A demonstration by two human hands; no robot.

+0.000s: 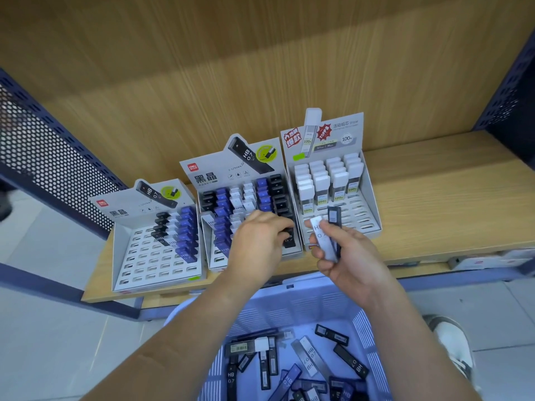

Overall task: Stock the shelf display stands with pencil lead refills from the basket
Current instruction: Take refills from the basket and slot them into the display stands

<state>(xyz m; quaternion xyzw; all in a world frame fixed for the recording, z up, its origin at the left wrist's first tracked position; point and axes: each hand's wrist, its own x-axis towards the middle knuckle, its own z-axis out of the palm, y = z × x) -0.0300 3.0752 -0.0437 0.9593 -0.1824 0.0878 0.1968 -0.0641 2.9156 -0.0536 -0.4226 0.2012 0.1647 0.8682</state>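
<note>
Black refill (289, 241) half hidden under left hand (256, 241).

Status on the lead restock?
Left hand grips black plastic refill case at middle grey cardboard stand. Right hand holds white refill case and dark refill case. Nothing blocking.

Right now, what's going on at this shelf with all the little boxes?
A person is stocking three grey cardboard display stands on a wooden shelf. The left hand grips a black lead case at the front of the nearly full middle stand. The right hand holds two more, a white case and a dark case, before the right stand. The left stand is mostly empty slots. Loose cases lie in the lilac plastic basket below.
</note>
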